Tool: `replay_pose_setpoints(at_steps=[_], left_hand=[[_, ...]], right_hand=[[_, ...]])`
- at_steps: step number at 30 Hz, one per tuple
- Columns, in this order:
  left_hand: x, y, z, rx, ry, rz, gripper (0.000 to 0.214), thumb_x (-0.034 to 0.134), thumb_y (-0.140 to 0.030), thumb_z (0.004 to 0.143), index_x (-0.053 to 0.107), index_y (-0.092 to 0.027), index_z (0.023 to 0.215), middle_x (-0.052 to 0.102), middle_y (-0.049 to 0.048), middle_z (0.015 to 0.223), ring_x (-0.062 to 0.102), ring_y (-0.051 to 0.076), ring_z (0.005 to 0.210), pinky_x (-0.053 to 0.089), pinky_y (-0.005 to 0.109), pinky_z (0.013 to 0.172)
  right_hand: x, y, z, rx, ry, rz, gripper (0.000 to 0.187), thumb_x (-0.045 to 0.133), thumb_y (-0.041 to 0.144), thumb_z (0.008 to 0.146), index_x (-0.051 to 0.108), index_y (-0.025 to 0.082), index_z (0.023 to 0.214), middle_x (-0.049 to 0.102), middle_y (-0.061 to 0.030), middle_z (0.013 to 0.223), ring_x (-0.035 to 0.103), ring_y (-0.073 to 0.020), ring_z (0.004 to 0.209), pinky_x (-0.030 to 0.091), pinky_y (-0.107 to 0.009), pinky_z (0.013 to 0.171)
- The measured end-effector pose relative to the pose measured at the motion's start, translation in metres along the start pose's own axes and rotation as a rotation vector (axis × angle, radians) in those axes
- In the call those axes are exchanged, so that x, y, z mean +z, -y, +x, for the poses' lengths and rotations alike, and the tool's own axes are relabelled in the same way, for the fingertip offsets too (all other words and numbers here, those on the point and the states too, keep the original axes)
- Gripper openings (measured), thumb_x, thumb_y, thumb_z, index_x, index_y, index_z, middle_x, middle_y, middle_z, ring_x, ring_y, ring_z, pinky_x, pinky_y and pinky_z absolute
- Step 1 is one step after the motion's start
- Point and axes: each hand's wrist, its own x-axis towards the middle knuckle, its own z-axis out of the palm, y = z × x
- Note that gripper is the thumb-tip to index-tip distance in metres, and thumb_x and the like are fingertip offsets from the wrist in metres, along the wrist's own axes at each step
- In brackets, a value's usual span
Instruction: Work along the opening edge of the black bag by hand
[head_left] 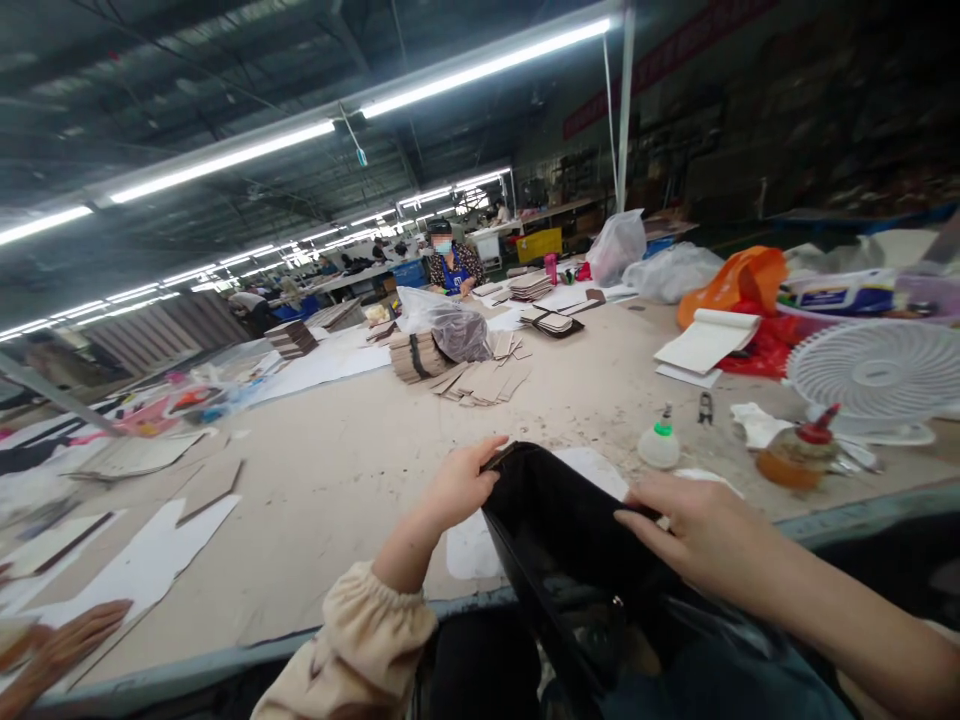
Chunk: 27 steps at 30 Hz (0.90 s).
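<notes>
A black bag (559,515) hangs over the near table edge, its dark inside turned up toward me. My left hand (459,487) pinches the bag's upper left corner between thumb and fingers. On the other side, my right hand (694,525) grips the right end of the rim, thumb on the near side; its other fingers are mostly hidden. The lower part of the bag fades into shadow by my lap. White paper (472,548) lies on the table behind the bag. Just past my right hand stands a small bottle with a green cap (660,445).
On the right are a red-capped bottle of amber liquid (799,458), a white fan (877,370), black snips (705,408) and a notepad (705,340). Stacked brown pieces (416,357) sit mid-table. Another person's hand (79,635) rests at lower left; a masked co-worker (454,268) sits across.
</notes>
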Motion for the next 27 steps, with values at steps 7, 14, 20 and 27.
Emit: replay_pose_setpoints(at_steps=[7,14,20,27], left_hand=[[0.017,-0.022,-0.002,-0.043,-0.169,0.095,0.05,0.066,-0.016,0.07,0.049,-0.024,0.116,0.058,0.0024,0.114,0.055,0.018,0.103,0.044,0.028,0.089],[0.017,-0.037,-0.019,-0.095,-0.309,0.443,0.031,0.068,-0.02,0.07,0.051,-0.021,0.095,0.06,0.0017,0.099,0.055,0.02,0.096,0.041,0.03,0.082],[0.003,-0.011,-0.017,-0.055,-0.238,0.438,0.025,0.06,-0.012,0.075,0.049,-0.021,0.095,0.06,-0.0016,0.089,0.057,0.016,0.085,0.042,0.025,0.074],[0.006,-0.014,-0.003,0.139,-0.212,0.581,0.018,0.056,-0.008,0.077,0.052,-0.021,0.09,0.058,-0.0012,0.107,0.056,0.016,0.094,0.043,0.026,0.081]], right_hand=[[-0.013,-0.004,0.036,0.059,0.074,0.153,0.031,0.053,0.051,0.085,0.065,0.022,0.088,0.063,-0.0005,0.077,0.057,-0.017,0.069,0.039,-0.026,0.06],[0.007,-0.001,0.092,-0.041,0.184,0.155,0.041,0.057,0.031,0.079,0.058,0.019,0.119,0.065,-0.0019,0.075,0.06,-0.0176,0.07,0.041,-0.024,0.063],[0.007,0.009,0.084,-0.124,0.167,0.159,0.055,0.051,0.016,0.073,0.051,0.019,0.128,0.065,-0.003,0.079,0.06,-0.0182,0.074,0.042,-0.024,0.067],[0.017,0.017,0.062,-0.022,0.113,0.207,0.062,0.05,0.017,0.075,0.037,0.018,0.136,0.065,-0.0047,0.088,0.06,-0.0201,0.079,0.043,-0.026,0.069]])
